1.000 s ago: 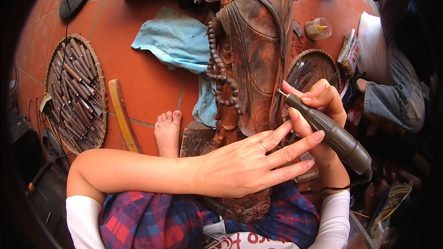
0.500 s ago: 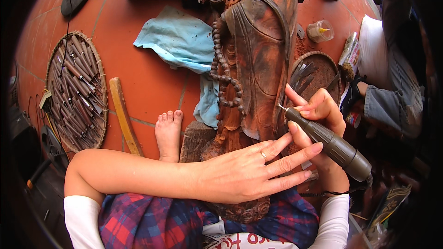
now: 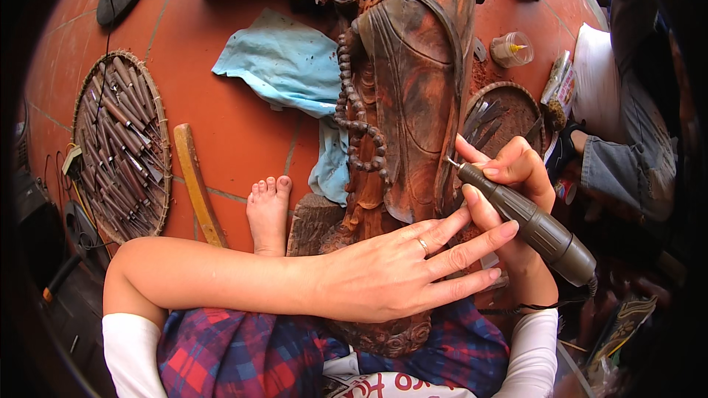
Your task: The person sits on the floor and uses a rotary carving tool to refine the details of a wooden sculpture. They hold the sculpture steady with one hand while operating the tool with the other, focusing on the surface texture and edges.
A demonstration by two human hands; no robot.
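A dark green rotary carving tool with a thin metal bit is gripped by my right hand, its bit angled toward the edge of a carved wooden statue. My right index finger stretches past the bit. Whether the bit touches the wood I cannot tell. Across the statue's near part lies my left hand, fingers spread, with a ring on one finger. Its fingertips reach beside the tool and my right hand; its thumb is hidden. The statue has drapery folds and a carved bead string, and its near end lies at my lap.
A round woven tray of several chisels sits left, beside a wooden mallet-like stick. A blue cloth lies by the statue. Right are a basket with thin tools, a clear jar and another person's legs.
The rotary tool and my right hand have shifted very slightly right. My left hand stays nearly in place, with its fingers spread.
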